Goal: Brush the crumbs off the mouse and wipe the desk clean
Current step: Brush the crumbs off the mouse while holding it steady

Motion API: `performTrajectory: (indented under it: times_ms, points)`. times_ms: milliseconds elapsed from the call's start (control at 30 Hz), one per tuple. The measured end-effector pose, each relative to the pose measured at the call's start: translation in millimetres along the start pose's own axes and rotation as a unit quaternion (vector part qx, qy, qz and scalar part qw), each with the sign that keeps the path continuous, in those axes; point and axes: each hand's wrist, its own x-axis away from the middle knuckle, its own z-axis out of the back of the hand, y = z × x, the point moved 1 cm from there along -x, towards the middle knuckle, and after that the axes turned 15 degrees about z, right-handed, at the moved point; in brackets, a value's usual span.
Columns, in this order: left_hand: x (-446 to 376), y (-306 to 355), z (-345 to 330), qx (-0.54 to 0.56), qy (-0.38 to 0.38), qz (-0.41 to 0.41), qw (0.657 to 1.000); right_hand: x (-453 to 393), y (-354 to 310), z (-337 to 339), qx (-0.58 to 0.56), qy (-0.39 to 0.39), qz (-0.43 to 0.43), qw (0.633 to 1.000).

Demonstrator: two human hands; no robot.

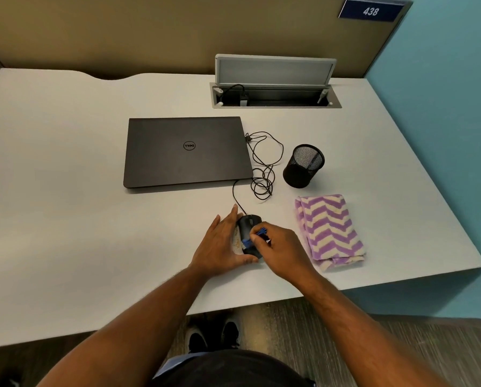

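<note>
A black wired mouse (pixel 250 223) lies on the white desk (pixel 80 163) near its front edge. My left hand (pixel 222 244) holds the mouse from the left, fingers stretched along its side and thumb curled under its near end. My right hand (pixel 281 247) grips a small blue brush (pixel 254 238) and holds it against the top of the mouse. Pale crumbs (pixel 237 241) show on the desk between my left hand and the mouse. A folded purple-and-cream zigzag cloth (pixel 330 230) lies just right of my right hand.
A closed black laptop (pixel 186 152) sits behind the mouse, with the tangled mouse cable (pixel 264 169) at its right. A black mesh pen cup (pixel 303 166) stands behind the cloth. An open cable box (pixel 275 93) is set in the desk's back. The desk's right edge is beyond the cloth.
</note>
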Motion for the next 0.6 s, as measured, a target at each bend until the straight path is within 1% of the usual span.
performTrajectory:
  times_ms: [133,267,333,400,467,500,600]
  points:
    - [1,2,2,0.002,-0.002,0.004,1.000,7,9,11,0.019,-0.047,-0.005,0.999]
    - [1,0,1,0.000,-0.010,0.016,1.000,14,24,25,0.069,-0.055,-0.032,0.996]
    - [1,0,1,-0.001,-0.012,0.019,1.000,18,32,29,0.089,-0.044,-0.042,0.994]
    - [1,1,2,0.000,-0.016,0.021,1.000,22,34,32,0.056,-0.006,-0.058,0.997]
    - [1,2,3,0.001,-0.017,0.025,1.000,24,31,31,-0.013,0.038,-0.075,0.996]
    - [1,2,3,0.000,-0.017,0.026,1.000,23,29,29,-0.044,0.046,-0.082,0.995]
    - [0,1,1,-0.001,-0.017,0.025,1.000,24,26,21,-0.079,0.006,-0.086,0.993]
